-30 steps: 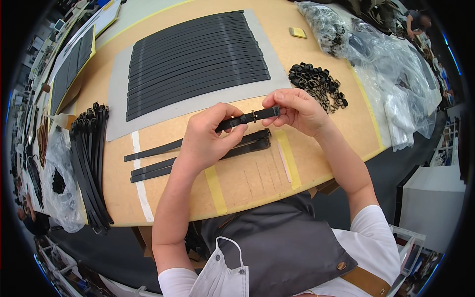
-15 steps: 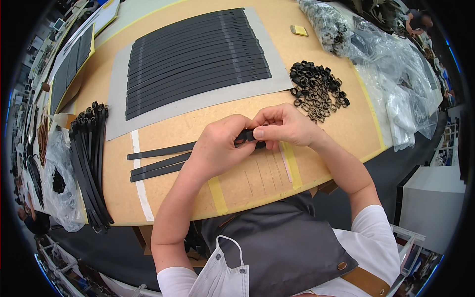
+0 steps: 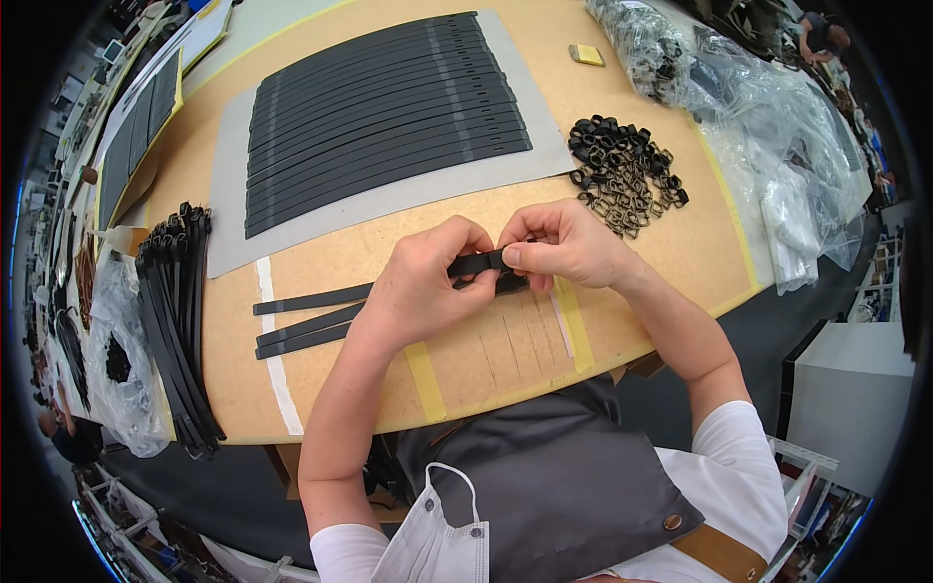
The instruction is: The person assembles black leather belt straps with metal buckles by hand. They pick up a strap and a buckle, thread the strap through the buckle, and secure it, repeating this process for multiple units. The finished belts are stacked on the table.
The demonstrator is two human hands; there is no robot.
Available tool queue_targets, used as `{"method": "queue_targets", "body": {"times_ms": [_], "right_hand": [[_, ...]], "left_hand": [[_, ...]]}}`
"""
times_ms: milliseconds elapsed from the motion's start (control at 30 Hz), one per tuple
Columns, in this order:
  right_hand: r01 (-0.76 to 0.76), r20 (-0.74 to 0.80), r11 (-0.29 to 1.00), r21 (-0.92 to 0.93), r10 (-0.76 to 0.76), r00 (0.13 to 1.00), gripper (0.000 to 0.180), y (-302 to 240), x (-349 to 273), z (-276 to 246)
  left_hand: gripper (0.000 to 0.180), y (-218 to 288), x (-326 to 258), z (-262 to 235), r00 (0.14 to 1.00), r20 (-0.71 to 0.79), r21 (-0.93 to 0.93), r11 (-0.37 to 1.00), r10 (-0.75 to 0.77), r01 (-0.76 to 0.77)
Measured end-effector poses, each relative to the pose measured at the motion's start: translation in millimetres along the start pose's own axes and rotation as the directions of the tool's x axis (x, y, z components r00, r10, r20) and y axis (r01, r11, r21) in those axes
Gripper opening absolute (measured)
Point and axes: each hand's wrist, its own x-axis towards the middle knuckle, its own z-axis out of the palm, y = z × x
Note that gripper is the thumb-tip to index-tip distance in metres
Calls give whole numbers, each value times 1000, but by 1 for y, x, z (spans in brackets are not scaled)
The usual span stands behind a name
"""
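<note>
A black strap [image 3: 474, 263] runs across the near half of the table, its left part lying on the board. My left hand [image 3: 418, 277] is closed round it, thumb and fingers pinching it from below and above. At the strap's right end my right hand [image 3: 573, 245] pinches a small black loop-like piece; its exact form is mostly hidden by the fingers. Two more black straps [image 3: 309, 333] lie just below, passing under my left hand. Their right ends show only as dark bits beneath my fingers.
Many black straps [image 3: 389, 117] lie side by side on a grey sheet [image 3: 228, 219]. Loose black loops and metal buckles [image 3: 627, 180] are heaped at the right. Finished-looking buckled straps [image 3: 175, 321] hang over the left edge. Plastic bags [image 3: 777, 185] cover the far right corner.
My left fingers have shifted slightly left along the strap, so more of it shows between my hands. The strap's left end has slid a little to the right.
</note>
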Motion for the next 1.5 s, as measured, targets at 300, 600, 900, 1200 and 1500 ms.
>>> {"method": "queue_targets", "body": {"times_ms": [300,600,900,1200,1500], "right_hand": [[-14,4,1000,-11,14,1000,20,3,1,-1],[-25,6,1000,-10,25,1000,21,-1,0,0],[-29,2,1000,-5,29,1000,24,0,0,0],[-10,-33,1000,-11,9,999,22,3,0,4],[-20,-40,1000,2,20,999,21,1,0,4]], "left_hand": [[18,-1,1,0,1000,11,-5,1000,-24,24],[18,1,1,0,999,16,5,999,-33,33],[17,-1,1,1,1000,-1,25,1000,-2,2],[18,-1,1,1,1000,26,41,999,-18,17],[20,0,0,3,1000,8,23,1000,11,-11]]}}
